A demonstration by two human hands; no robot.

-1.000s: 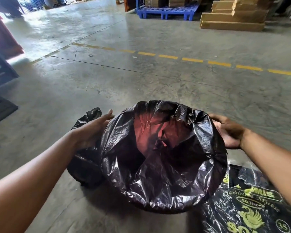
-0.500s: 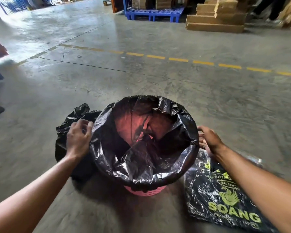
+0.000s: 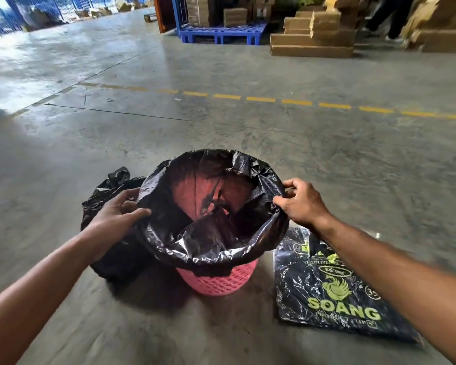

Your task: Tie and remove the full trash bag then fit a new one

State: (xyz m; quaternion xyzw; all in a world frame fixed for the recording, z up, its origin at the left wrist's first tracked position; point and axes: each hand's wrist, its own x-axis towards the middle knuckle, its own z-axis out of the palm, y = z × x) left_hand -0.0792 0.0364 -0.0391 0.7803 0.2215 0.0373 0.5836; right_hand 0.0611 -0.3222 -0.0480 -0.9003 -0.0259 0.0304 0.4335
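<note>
A pink mesh bin (image 3: 219, 281) stands on the concrete floor. A new black bag (image 3: 216, 243) lines it, its edge folded down over the rim. My right hand (image 3: 302, 202) pinches the bag's edge on the right side of the rim. On the left side, my left hand (image 3: 115, 216) rests on the bag's folded edge with thumb and fingers spread. The full black trash bag (image 3: 108, 191) sits tied on the floor left of the bin, partly behind my left hand.
A flat black pack of bags printed SOANG (image 3: 334, 291) lies on the floor right of the bin. A dashed yellow line (image 3: 261, 99) crosses the floor. Far back are a blue pallet (image 3: 221, 34), stacked cardboard (image 3: 313, 35) and a person's legs (image 3: 390, 17).
The view has pulled back and up, showing more of the pink bin. My right hand closed onto the bag's right edge. My left hand moved from the full bag onto the liner's left edge.
</note>
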